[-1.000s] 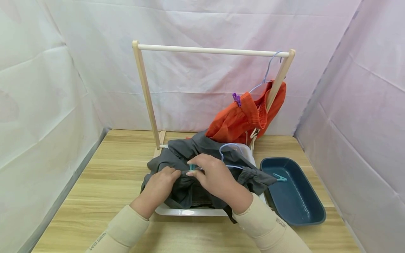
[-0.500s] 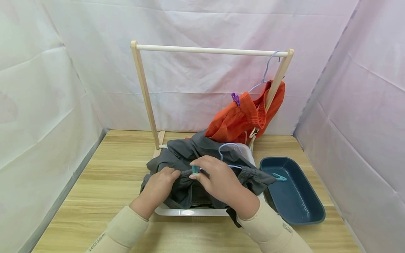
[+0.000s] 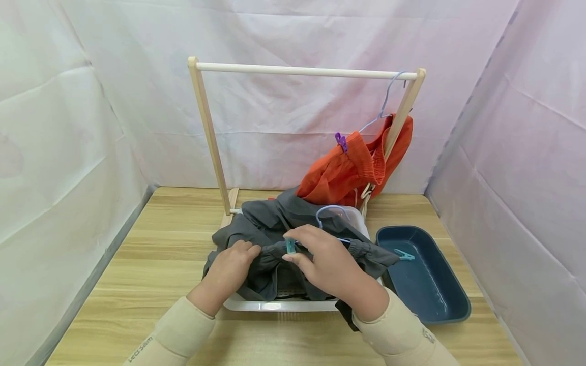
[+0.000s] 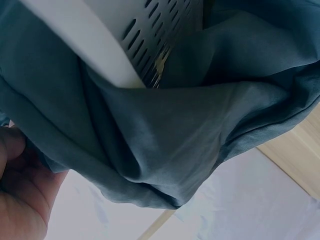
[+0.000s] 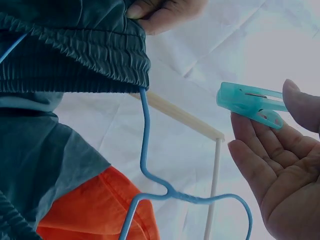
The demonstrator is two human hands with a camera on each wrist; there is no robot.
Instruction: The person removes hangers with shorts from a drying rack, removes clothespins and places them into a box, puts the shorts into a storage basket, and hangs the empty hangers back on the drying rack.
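A dark grey elastic-waisted garment [image 3: 263,218] lies bunched over a white plastic basket [image 3: 280,306], with a light blue hanger [image 5: 144,132] running into its waistband. At the left end of the waistband, my left hand [image 3: 231,268] pinches the cloth. My right hand [image 3: 328,263] holds a teal clothes peg [image 5: 248,102] between thumb and fingers. In the right wrist view the peg is apart from the cloth. The left wrist view shows hanging folds of the garment and part of my left hand [image 4: 25,190] at the edge.
Behind the basket stands a wooden clothes rack [image 3: 293,70]. Orange shorts [image 3: 329,165] hang at its right end on a blue hanger with a purple peg [image 3: 341,142]. A navy tray [image 3: 426,290] sits to the right, a second teal peg [image 3: 404,255] at its left rim.
My right hand has shifted a little to the right with the teal clothes peg, away from my left hand. The left hand keeps its place on the waistband.
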